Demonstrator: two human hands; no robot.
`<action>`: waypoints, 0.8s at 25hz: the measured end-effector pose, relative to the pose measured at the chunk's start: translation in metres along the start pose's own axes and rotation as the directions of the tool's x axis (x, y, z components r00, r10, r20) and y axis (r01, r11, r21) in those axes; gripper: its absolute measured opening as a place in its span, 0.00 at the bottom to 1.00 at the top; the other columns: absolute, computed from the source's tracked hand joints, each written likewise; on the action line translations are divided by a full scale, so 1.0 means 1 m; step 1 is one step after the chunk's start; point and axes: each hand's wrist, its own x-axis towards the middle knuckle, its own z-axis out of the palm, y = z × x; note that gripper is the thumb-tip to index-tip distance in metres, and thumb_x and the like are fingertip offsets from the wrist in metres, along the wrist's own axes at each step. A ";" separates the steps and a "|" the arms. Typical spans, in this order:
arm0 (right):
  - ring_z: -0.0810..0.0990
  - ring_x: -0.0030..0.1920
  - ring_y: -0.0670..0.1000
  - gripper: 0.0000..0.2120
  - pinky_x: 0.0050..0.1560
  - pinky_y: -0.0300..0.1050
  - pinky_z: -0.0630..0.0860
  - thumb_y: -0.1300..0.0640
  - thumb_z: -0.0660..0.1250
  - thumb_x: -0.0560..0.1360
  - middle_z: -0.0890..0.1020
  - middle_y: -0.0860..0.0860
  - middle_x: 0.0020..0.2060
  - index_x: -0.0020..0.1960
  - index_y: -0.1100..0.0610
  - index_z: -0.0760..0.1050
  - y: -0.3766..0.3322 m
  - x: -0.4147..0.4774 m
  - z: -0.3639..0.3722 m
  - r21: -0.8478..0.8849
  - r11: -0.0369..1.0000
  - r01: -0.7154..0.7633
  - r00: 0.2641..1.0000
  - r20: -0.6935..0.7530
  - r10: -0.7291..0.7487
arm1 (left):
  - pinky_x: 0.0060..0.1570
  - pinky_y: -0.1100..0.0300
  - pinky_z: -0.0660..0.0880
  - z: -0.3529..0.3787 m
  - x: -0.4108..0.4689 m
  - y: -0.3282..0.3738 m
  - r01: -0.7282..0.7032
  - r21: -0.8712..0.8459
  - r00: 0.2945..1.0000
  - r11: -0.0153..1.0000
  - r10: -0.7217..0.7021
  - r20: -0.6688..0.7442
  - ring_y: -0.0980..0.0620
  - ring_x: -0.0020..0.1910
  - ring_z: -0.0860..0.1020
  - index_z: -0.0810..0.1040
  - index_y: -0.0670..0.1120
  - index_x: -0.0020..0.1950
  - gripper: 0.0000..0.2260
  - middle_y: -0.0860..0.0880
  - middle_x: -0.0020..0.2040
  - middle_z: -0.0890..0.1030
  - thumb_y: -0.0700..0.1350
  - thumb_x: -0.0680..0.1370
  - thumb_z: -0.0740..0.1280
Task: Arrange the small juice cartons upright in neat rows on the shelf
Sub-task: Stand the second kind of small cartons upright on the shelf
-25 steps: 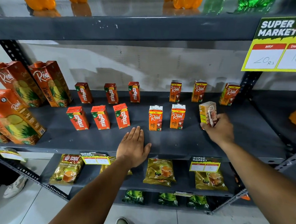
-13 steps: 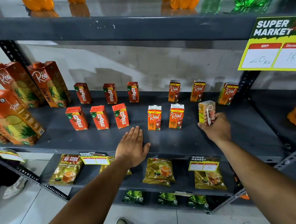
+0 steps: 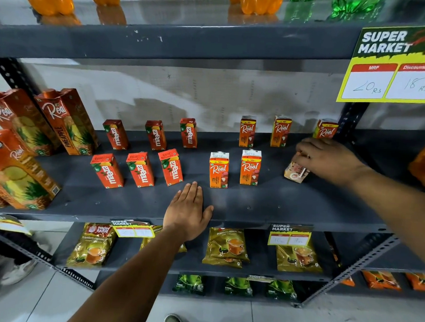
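Small juice cartons stand in two rows on the dark grey shelf (image 3: 265, 208). Red Maaza cartons fill the left: three at the back (image 3: 155, 135) and three in front (image 3: 140, 169). Orange Real cartons stand on the right: three at the back (image 3: 247, 132) and two in front (image 3: 250, 167). My right hand (image 3: 327, 159) is closed from above on one more small Real carton (image 3: 295, 172), tilted, its back with the straw facing me, at the right end of the front row. My left hand (image 3: 188, 212) lies flat, palm down, on the shelf's front edge.
Large Real pineapple cartons (image 3: 66, 121) lean at the shelf's left end. Orange and green bottles (image 3: 260, 2) stand on the shelf above. A yellow price sign (image 3: 393, 69) hangs at upper right. Tea packets (image 3: 226, 246) lie on the lower shelf.
My right hand has shifted from the carton's side to over its top, and the carton now tilts lower on the shelf. My left hand has stayed flat in place.
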 end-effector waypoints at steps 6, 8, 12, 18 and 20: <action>0.74 0.62 0.63 0.24 0.57 0.58 0.73 0.66 0.70 0.68 0.77 0.61 0.62 0.63 0.58 0.75 0.013 0.013 -0.016 -0.081 0.973 0.216 0.975 0.075 -0.211 | 0.72 0.54 0.44 0.000 0.000 0.000 -0.002 -0.002 1.000 1.000 0.002 -0.009 0.47 0.77 0.48 0.50 0.41 0.77 0.34 0.43 0.79 0.52 0.62 0.78 0.42; 0.67 0.69 0.60 0.26 0.65 0.55 0.66 0.62 0.66 0.74 0.71 0.56 0.69 0.70 0.54 0.68 0.021 0.020 -0.014 -0.069 0.977 0.200 0.977 0.093 -0.193 | 0.72 0.54 0.44 0.000 0.000 -0.001 -0.001 0.001 1.000 1.000 0.001 -0.011 0.47 0.77 0.48 0.50 0.41 0.77 0.34 0.43 0.79 0.52 0.62 0.78 0.42; 0.57 0.74 0.54 0.26 0.71 0.49 0.55 0.58 0.56 0.79 0.61 0.48 0.75 0.75 0.47 0.57 0.031 0.032 -0.018 -0.012 0.979 0.201 0.930 0.315 -0.187 | 0.72 0.54 0.43 0.002 0.001 -0.001 -0.001 0.005 1.000 1.000 0.001 -0.017 0.47 0.77 0.48 0.50 0.42 0.77 0.35 0.43 0.79 0.52 0.63 0.77 0.40; 0.72 0.64 0.55 0.30 0.60 0.49 0.70 0.42 0.65 0.72 0.74 0.51 0.66 0.72 0.48 0.63 0.035 0.041 -0.031 0.144 0.989 0.035 0.936 0.341 -0.083 | 0.72 0.54 0.43 0.003 0.001 -0.002 -0.002 0.000 1.000 1.000 0.002 -0.020 0.47 0.77 0.48 0.50 0.42 0.77 0.36 0.43 0.79 0.51 0.64 0.76 0.39; 0.77 0.55 0.56 0.32 0.51 0.48 0.74 0.34 0.62 0.71 0.79 0.55 0.59 0.68 0.51 0.67 0.032 0.044 -0.030 0.197 0.969 -0.150 0.905 0.422 0.054 | 0.72 0.54 0.43 0.003 0.001 -0.002 -0.001 -0.004 1.000 1.000 0.001 -0.019 0.47 0.77 0.48 0.50 0.42 0.77 0.36 0.44 0.79 0.51 0.64 0.76 0.39</action>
